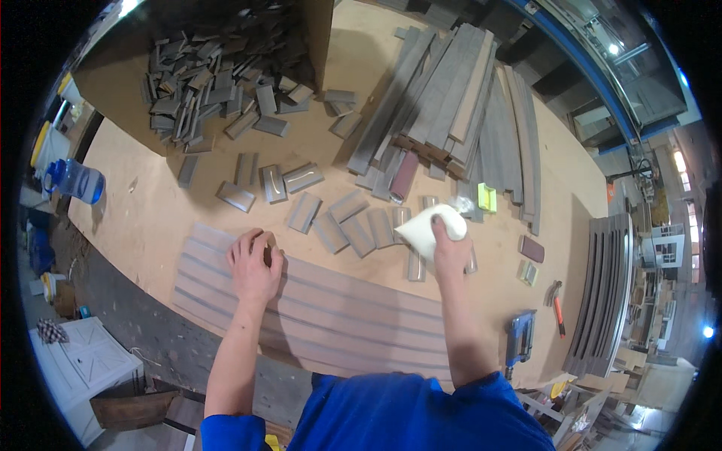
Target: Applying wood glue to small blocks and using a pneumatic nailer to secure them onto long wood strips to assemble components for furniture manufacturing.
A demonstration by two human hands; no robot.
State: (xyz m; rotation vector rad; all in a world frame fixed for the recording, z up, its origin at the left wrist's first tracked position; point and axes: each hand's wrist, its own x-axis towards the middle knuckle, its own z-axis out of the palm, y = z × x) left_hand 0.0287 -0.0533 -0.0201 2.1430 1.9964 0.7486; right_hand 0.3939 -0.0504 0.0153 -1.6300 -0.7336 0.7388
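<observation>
My right hand [451,252] is wrapped round a soft white glue bag [421,231], thumb on top, its pointed tip toward the left. Beneath and beside the bag lie small grey wooden blocks [381,227], some with pale glue lines. A glue line also shows on the block [302,178] farther left. My left hand [256,267] rests on the far left part of a slatted wooden panel [346,301], fingers bent and thumb close to them; whatever they grip is hidden. The panel lies along the table's near edge, with dark grooves between its pale slats.
A cardboard box [113,90] with a heap of grey blocks lies far left. Long grey boards [444,90] are stacked at the back. A blue-capped bottle [81,183] stands left. At right are a blue nail gun [520,336], a hammer [558,308] and grooved panels [599,297].
</observation>
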